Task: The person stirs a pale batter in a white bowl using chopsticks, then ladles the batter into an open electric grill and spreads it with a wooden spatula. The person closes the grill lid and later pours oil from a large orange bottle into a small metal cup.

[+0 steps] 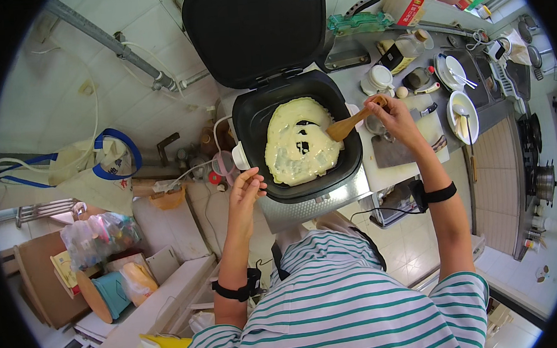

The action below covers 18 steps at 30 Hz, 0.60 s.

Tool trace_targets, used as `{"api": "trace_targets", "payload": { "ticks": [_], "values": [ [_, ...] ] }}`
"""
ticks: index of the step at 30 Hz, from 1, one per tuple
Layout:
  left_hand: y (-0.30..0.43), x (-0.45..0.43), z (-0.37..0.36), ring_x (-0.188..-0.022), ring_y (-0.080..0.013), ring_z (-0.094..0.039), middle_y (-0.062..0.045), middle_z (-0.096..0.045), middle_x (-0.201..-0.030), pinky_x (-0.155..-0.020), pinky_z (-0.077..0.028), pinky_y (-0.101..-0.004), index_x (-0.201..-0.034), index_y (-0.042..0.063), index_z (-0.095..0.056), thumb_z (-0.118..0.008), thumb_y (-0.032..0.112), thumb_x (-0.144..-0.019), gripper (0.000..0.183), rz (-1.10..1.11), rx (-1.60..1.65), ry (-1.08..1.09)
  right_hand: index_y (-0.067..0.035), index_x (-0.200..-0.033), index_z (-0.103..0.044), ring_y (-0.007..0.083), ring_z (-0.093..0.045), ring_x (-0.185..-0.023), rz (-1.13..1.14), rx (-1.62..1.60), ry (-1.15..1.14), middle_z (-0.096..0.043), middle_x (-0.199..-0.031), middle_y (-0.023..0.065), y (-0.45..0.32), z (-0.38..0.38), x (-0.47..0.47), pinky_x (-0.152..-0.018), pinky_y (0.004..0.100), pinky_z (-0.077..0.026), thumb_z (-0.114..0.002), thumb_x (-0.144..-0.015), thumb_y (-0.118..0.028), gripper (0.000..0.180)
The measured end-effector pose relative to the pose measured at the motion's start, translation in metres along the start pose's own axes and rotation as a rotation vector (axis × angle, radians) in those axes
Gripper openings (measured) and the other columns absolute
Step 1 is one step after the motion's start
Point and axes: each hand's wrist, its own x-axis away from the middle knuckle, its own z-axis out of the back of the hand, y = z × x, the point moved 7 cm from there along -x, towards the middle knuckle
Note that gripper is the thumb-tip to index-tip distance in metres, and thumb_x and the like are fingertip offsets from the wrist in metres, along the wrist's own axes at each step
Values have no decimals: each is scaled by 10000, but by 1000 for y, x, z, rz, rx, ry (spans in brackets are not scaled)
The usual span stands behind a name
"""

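A pale yellow pancake point(285, 130) of batter lies in the black electric skillet point(254, 91), with a few holes near its middle showing the dark pan. My right hand point(392, 117) grips a wooden spatula point(345, 128) by its handle; the flat blade touches the pancake's right edge. At the skillet's front left corner is my left hand point(248, 192), fingers loosely curled and apart, holding nothing. It is close to the white side handle point(240, 157); whether it touches the rim I cannot tell. The skillet's black lid point(255, 32) stands raised behind.
Right of the skillet, a cleaver point(394, 148) lies on a white cutting board point(393, 172). Beyond are a lidded white jar point(378, 79), an egg point(401, 92), a dark sauce bottle point(416, 78) and a white bowl point(454, 137) holding a ladle. A white cord point(216, 130) hangs left of the skillet.
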Motion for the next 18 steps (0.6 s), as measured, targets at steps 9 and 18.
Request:
{"api": "trace_targets", "payload": {
  "ticks": [9,18],
  "values": [
    [-1,-3,-12,-989,-119,-612,-28,-622,-1117,-861,-492,-278,-1310,55,-584,-569,155,-1020,308,-24,20,-51,-12,-1103,-680,75,-579,-850,-87,-99,-238,-671,-914,-16,15,-20,-33,-777,236,-479,-643,-1006,-251,261],
    [-11,-2,-34,-993,-119,-606,-23,-618,-1108,-864,-489,-279,-1294,54,-591,-555,154,-1028,287,16,28,-92,-31,-1017,-680,17,-428,-590,-89,-181,-353,-539,-699,-72,-16,-21,-54,-499,219,-310,-652,-1000,-261,232]
  ]
}}
